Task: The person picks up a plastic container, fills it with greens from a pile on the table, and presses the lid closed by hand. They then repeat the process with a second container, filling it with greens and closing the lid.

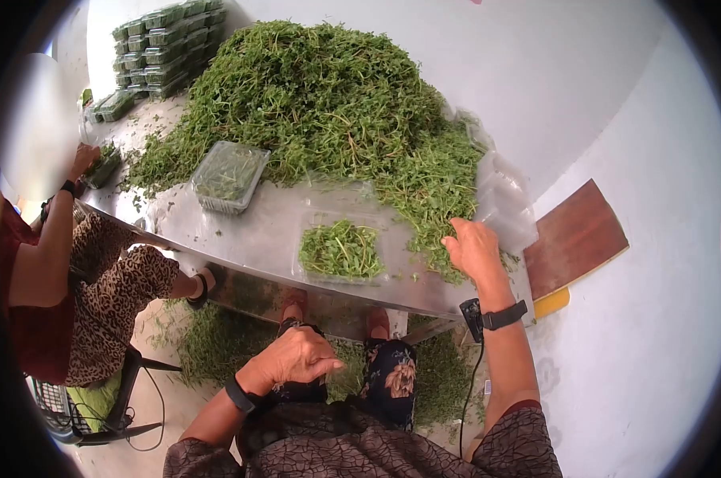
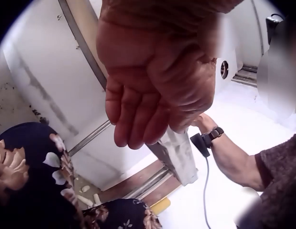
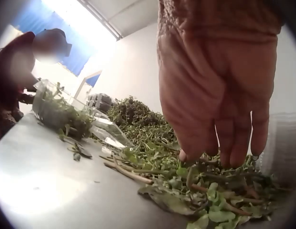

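Note:
My right hand point(image 1: 473, 248) reaches down at the right edge of a large heap of leafy green stems point(image 1: 320, 103). In the right wrist view its extended fingers point(image 3: 229, 138) point down at loose stems point(image 3: 219, 200). My left hand point(image 1: 300, 356) hangs over my lap, holding nothing, its fingers loosely bent in the left wrist view. Between me and the heap, a clear plastic box point(image 1: 300, 256) stands uncovered near the table's front edge, with greens point(image 1: 340, 249) inside. To its left sits a filled, closed clear box point(image 1: 231, 177).
Nested clear containers point(image 1: 504, 199) stand right of the heap, beside a reddish-brown board point(image 1: 577, 239). Stacked filled boxes point(image 1: 165, 48) occupy the back left. Another person's hand point(image 1: 84, 162) is at a box on the left. Greens lie beneath the metal table point(image 1: 249, 247).

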Available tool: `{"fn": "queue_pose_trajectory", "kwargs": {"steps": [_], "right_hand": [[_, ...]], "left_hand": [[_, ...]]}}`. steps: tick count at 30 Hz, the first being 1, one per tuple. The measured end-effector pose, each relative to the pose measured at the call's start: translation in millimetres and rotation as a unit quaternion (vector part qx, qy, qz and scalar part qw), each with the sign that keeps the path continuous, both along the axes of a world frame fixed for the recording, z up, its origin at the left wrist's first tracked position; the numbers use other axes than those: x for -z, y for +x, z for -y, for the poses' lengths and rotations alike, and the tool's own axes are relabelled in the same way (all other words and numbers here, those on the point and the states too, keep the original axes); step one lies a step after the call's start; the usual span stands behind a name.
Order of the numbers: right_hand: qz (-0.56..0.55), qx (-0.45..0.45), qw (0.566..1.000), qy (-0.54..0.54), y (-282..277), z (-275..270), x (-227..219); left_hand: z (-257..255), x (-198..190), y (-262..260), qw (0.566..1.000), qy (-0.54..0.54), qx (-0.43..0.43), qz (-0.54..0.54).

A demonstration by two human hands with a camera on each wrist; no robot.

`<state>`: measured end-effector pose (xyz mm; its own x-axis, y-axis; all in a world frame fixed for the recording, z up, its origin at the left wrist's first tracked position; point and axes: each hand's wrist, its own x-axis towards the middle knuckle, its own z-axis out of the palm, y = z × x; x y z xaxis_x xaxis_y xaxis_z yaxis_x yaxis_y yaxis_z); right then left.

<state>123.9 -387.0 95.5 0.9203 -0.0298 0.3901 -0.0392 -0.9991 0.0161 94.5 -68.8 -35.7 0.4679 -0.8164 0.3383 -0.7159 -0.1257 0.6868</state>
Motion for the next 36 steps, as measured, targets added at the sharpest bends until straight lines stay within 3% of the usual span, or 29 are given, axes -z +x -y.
{"fn": "queue_pose_trajectory", "kwargs": {"steps": [6, 12, 15, 17, 18, 20, 21, 23, 27, 29, 36], "right_hand": [[-0.072, 0.028, 0.994, -0.081, 23, 26, 10], [0.088, 0.042, 0.995, 0.008, 27, 28, -24], [0.079, 0.035, 0.996, -0.024, 36, 32, -23], [-0.032, 0.05, 0.997, -0.042, 44, 30, -19], [-0.032, 0.047, 0.997, -0.042, 47, 32, -13], [0.103, -0.068, 0.984, -0.125, 51, 36, 3], [0.102, -0.07, 0.985, -0.123, 54, 35, 4], [0.0, -0.005, 0.995, -0.103, 57, 29, 2], [-0.051, 0.027, 0.997, -0.042, 66, 17, -6], [-0.132, 0.104, 0.985, -0.04, 70, 11, -10], [-0.015, 0.027, 0.996, -0.08, 69, 27, -2]], "left_hand": [[15, 33, 10, 0.999, 0.045, 0.006, 0.025], [26, 80, 16, 0.999, 0.038, -0.006, -0.033], [33, 97, 19, 0.999, 0.033, -0.028, -0.015], [36, 105, 19, 0.998, 0.052, -0.039, -0.002], [36, 106, 19, 0.998, 0.053, -0.04, 0.009], [37, 107, 20, 0.997, 0.056, -0.044, 0.018], [36, 104, 19, 0.997, 0.059, -0.051, 0.02], [36, 102, 19, 0.996, 0.063, -0.058, 0.02], [37, 98, 22, 0.997, 0.057, -0.056, 0.011], [37, 97, 24, 0.997, 0.056, -0.053, 0.01], [40, 103, 21, 0.997, 0.06, -0.056, -0.002]]}}
